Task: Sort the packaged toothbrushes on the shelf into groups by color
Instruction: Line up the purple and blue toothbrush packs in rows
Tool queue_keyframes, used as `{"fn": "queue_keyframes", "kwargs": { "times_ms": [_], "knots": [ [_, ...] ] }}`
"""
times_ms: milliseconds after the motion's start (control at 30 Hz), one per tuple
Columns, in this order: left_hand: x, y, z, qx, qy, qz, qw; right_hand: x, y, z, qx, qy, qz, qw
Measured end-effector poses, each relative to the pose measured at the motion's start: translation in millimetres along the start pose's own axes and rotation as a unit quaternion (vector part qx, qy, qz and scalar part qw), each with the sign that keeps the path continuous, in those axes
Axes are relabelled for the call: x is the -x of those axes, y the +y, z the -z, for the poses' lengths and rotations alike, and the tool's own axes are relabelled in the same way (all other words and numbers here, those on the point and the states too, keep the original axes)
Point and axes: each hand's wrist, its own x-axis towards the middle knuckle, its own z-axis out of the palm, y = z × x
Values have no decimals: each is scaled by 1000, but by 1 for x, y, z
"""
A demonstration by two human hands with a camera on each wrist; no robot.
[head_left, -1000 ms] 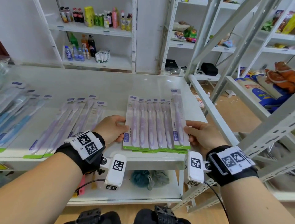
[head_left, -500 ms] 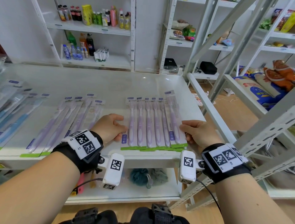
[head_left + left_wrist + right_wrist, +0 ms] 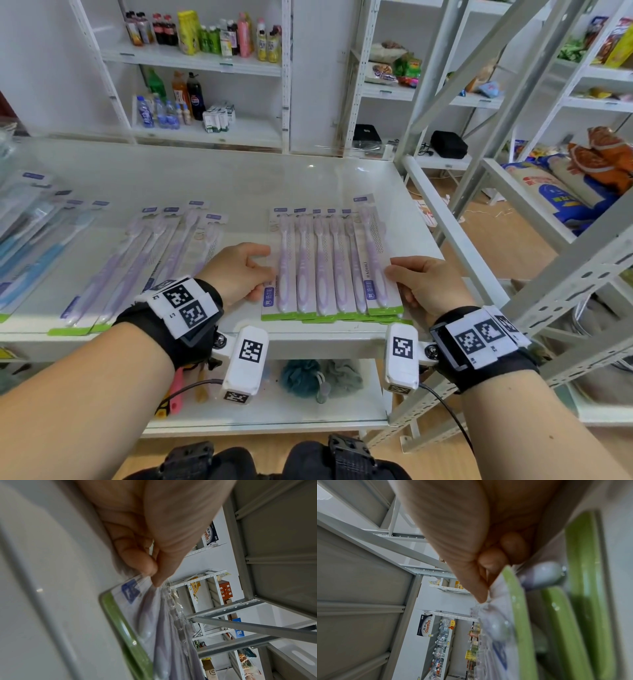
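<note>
Here both hands (image 3: 329, 277) pinch the purple toothbrush packs (image 3: 330, 263), printing too blurred to read.

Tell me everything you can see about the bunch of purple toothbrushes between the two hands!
The purple toothbrush packs lie flat on the white shelf, overlapped like a fan, heads pointing away. Each looks like clear plastic on a card with a green bottom edge and blue label. The left hand pinches the left side; the right hand grips the right.
</note>
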Motion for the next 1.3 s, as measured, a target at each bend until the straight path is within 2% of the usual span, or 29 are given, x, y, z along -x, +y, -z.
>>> {"fn": "queue_keyframes", "kwargs": {
  "times_ms": [267, 900, 1100, 1200, 1300],
  "knots": [
    [4, 4, 2, -46, -46, -20, 998, 2, -1, -3, -6, -5, -1, 1000],
    [3, 7, 2, -78, -46, -41, 995, 1, 1, -5, 3, 14, -3, 1000],
    [3, 10, 7, -14, -60, -11, 998, 4, -10, 0, 18, 27, -30, 999],
    [10, 19, 20, 43, -56, -16, 997, 4, -21, 0, 71, 44, 1, 997],
    [16, 26, 48, 68, -7, -37, 997, 4, -40, -12, 77, 32, 50, 995]
  ]
}}
